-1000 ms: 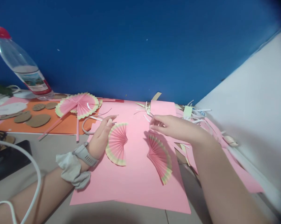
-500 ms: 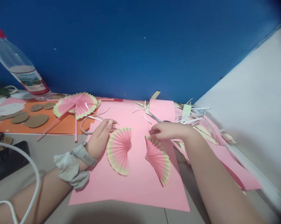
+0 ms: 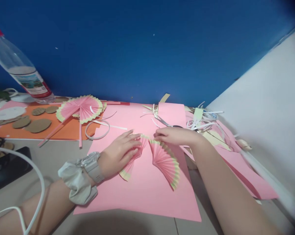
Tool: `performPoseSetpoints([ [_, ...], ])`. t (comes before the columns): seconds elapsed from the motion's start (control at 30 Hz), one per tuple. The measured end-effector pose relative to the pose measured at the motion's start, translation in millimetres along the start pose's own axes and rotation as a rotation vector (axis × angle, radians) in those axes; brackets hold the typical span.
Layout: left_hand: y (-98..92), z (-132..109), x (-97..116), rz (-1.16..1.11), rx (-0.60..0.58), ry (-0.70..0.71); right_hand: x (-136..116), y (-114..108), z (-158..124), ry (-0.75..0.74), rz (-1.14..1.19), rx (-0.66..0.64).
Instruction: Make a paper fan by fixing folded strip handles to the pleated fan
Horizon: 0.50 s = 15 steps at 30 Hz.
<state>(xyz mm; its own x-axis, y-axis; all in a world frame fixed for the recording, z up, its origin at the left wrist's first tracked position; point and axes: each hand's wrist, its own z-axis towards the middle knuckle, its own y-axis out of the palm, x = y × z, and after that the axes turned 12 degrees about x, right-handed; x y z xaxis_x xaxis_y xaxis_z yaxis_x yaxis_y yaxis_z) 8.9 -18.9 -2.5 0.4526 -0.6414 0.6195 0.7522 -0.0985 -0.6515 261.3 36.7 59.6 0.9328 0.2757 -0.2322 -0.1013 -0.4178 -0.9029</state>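
Two pleated paper fans, pink with yellow-green rims, lie on a pink paper sheet [image 3: 137,202]. My left hand [image 3: 124,150] lies palm down across the left paper fan [image 3: 129,173], fingers stretched out, hiding much of its pleats. At the top edge of the right paper fan [image 3: 164,163], my right hand [image 3: 170,135] has its fingers curled and pinched on the rim; the fingertips are partly hidden. The top corners of the two fans are close together. Scissors [image 3: 165,122] lie just behind my right hand, partly covered.
At the left, a finished round fan with paper sticks [image 3: 80,109] rests on orange paper [image 3: 64,132] beside cardboard discs [image 3: 38,125]. A bottle [image 3: 27,75] stands behind. Paper scraps [image 3: 198,122] crowd the right; a white cable [image 3: 40,182] crosses the lower left.
My left hand has moved right, from beside the left fan to on top of it. That fan has turned, its top now closer to the right fan. My right hand stays at its fan's top edge.
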Motion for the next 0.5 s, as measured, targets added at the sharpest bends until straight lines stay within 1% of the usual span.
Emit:
performPoseSetpoints([
  [0.03, 1.1, -1, 1, 0.034, -0.028, 0.005, 0, 0, 0, 0.013, -0.001, 0.018],
  [0.1, 1.8, -1, 2, 0.079, -0.035, -0.028, 1, 1, 0, 0.044, -0.003, 0.055],
  [0.23, -2.0, 3, 1, 0.086, 0.074, -0.114, -2, 4, 3, 0.081, 0.011, 0.115],
  [0.33, -5.2, 5, -1, 0.137, 0.107, -0.151, -7, 5, 4, 0.071, 0.03, 0.121],
  [0.4, -5.8, 4, -1, 0.184, 0.09, -0.128, -10, 6, 3, 0.058, 0.038, 0.104],
  [0.5, -4.7, 1, -2, 0.216, 0.033, -0.067, -15, 7, 2, 0.029, 0.041, 0.066],
])
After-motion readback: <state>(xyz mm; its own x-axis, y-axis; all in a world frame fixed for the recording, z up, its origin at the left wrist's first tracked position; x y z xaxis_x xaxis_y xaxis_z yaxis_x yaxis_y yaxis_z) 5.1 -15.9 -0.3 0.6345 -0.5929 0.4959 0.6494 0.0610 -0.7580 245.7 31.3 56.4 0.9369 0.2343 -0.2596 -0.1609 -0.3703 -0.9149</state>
